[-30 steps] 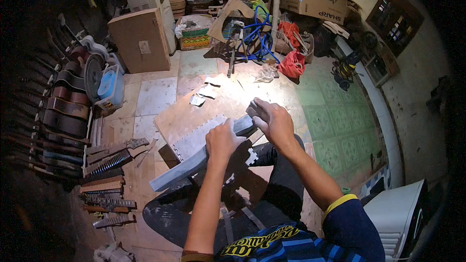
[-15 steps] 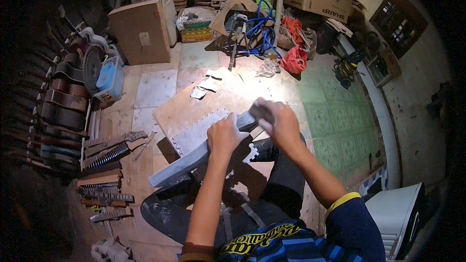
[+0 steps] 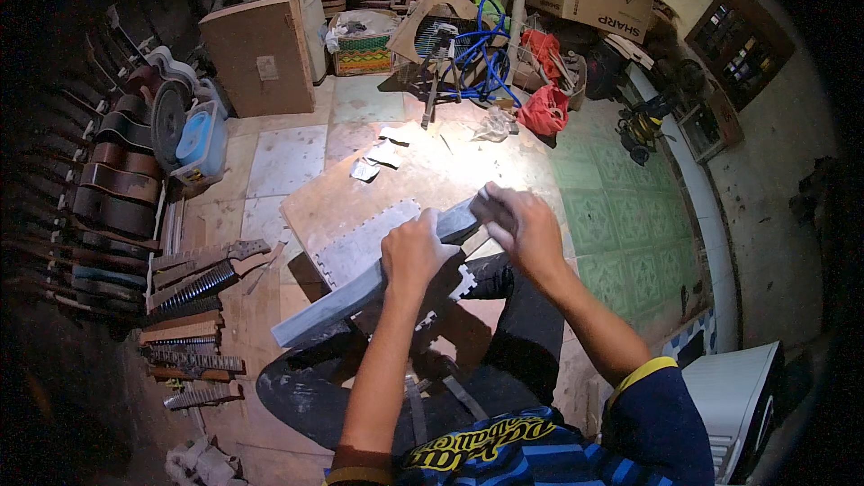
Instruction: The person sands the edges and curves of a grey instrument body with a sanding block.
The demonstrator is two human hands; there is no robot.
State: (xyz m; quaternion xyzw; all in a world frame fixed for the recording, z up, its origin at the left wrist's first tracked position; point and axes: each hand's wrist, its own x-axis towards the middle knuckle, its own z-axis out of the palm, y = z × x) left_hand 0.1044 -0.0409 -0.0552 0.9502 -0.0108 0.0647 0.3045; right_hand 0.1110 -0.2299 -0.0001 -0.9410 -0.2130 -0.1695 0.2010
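Observation:
A long, straight grey bar (image 3: pixel 326 312) lies slantwise over my lap, its near end at the left and its far end up at the right. My left hand (image 3: pixel 412 252) is closed round its middle, thumb along the near side. At the far end my right hand (image 3: pixel 531 229) grips a dark, flat piece (image 3: pixel 489 209) that touches the bar; whether it is sandpaper or a block cannot be made out. White dust covers the fingertips. Below the bar lies a pale interlocking foam mat (image 3: pixel 364 241), partly hidden by the bar and my hands.
Under the mat is a wooden board (image 3: pixel 328 187) with torn paper scraps (image 3: pixel 378 157). Several guitar necks (image 3: pixel 202 292) lie at the left, beside a row of guitar bodies (image 3: pixel 117 184). Blue hose (image 3: pixel 486 67), a red bag (image 3: pixel 544 112) and a cardboard box (image 3: pixel 256 58) stand behind.
My right hand has shifted slightly right and down with the dark piece. The left hand keeps its grip on the bar, and the view has moved a little.

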